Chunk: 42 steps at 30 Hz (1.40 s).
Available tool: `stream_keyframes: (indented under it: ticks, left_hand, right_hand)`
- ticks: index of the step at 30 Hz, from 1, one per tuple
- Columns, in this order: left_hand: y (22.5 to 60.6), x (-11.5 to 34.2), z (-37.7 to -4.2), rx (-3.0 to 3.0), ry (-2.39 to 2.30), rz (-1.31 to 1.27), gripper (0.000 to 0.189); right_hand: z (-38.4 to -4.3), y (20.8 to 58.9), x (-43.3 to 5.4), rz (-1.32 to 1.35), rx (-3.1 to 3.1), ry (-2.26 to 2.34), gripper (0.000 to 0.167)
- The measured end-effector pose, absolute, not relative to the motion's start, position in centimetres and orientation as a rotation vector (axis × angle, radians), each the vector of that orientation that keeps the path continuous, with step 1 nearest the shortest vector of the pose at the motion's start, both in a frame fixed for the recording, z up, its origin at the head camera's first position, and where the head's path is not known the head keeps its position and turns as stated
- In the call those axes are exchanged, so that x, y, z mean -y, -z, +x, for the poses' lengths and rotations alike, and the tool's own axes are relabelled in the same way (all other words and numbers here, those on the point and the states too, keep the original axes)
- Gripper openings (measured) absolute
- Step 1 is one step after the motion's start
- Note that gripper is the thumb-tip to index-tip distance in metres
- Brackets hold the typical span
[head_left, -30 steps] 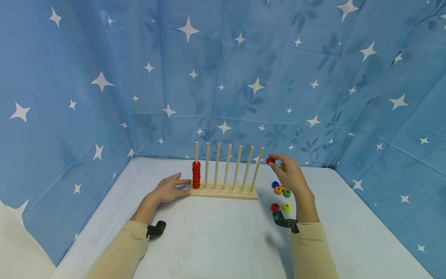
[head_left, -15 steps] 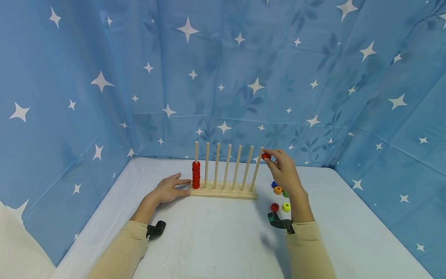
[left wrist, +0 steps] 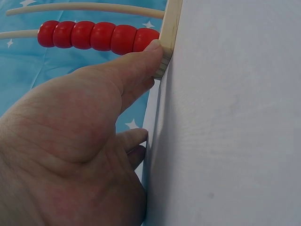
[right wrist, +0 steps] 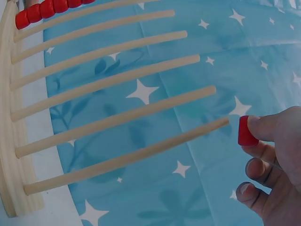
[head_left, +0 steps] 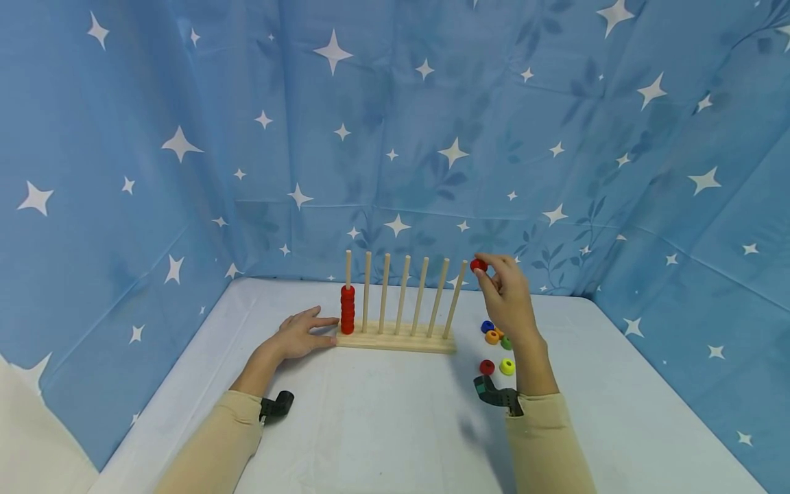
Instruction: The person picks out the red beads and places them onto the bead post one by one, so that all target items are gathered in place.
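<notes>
Wooden rack (head_left: 395, 341) carries seven pegs; your right hand (head_left: 507, 298) pinches one red bead (head_left: 478, 265), your left hand (head_left: 299, 335) rests relaxed against the rack's end, five loose beads (head_left: 496, 346) on the worktop (head_left: 395, 425).

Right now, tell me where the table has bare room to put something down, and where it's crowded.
Bare tabletop lies in front of the wooden peg rack, between the two forearms. The far right side is also free. It is crowded right of the rack, where loose beads lie under the right hand, and at the rack's left end, which the left hand touches.
</notes>
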<state>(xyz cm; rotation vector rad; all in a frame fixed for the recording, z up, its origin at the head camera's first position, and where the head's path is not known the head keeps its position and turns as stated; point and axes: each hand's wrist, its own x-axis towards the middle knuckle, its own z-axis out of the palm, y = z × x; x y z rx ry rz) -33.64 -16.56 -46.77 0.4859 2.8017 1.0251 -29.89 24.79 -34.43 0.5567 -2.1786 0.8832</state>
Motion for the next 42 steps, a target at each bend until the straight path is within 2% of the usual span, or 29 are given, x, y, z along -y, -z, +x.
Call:
stream_keyframes:
  ticks: [16, 27, 42]
  left_hand:
    - [46.9, 16.6, -33.7, -2.792, -1.033, 0.468, 0.06]
    - [47.0, 16.5, -33.6, -2.77, -1.045, 0.454, 0.061]
    - [46.8, 16.7, -33.7, -2.79, -1.036, 0.485, 0.059]
  right_hand:
    - [-29.8, 33.9, -22.1, 0.72, 1.981, -0.886, 0.036]
    - [-30.3, 34.6, -18.7, 0.814, 1.94, -0.942, 0.028]
    - [-30.1, 34.0, -14.2, 0.811, 1.926, -1.116, 0.03]
